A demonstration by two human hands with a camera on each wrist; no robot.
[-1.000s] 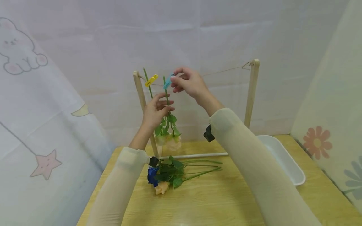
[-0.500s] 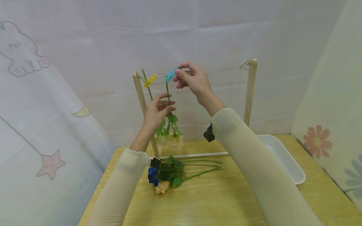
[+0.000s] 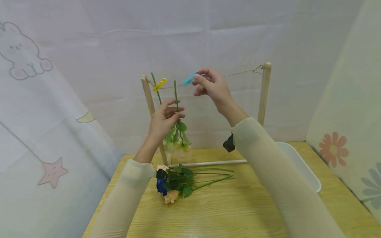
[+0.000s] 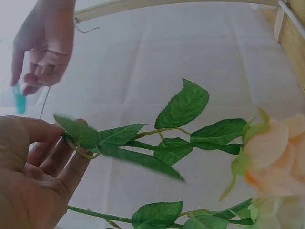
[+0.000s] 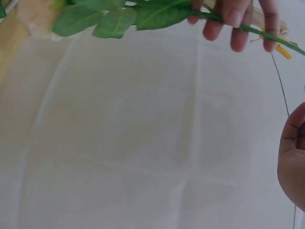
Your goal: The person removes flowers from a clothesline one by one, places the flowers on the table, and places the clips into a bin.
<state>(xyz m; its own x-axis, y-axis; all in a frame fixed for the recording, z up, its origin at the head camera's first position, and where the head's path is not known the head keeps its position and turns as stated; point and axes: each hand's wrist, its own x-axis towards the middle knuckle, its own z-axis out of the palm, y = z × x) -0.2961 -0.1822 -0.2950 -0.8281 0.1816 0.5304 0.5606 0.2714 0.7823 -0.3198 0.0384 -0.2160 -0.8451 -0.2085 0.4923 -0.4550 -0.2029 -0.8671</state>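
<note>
My left hand [image 3: 162, 120] pinches the green stem of a peach rose [image 4: 276, 152], which hangs head down with its cut end near the string [image 3: 238, 73]. In the head view, my right hand [image 3: 215, 87] pinches a light blue clothespin [image 3: 190, 79] by its handle end. The clothespin's tip is right at the string, to the right of the rose stem and apart from it. Farther left, a yellow clothespin [image 3: 159, 85] holds the stem of a second, pale rose [image 4: 271, 214] on the string. Only part of my right hand [image 5: 294, 157] shows in the right wrist view.
The string runs between two wooden posts [image 3: 264, 94] joined by a white bar [image 3: 214, 163] near the table. Several roses, among them a blue rose [image 3: 161, 185], lie on the wooden table [image 3: 208, 211]. A white tray [image 3: 309, 175] stands at the right, partly behind my right sleeve.
My right hand has moved right with the blue clothespin, from over the rose stem to a spot on the string beside it. My left hand stays nearly in place on the stem.
</note>
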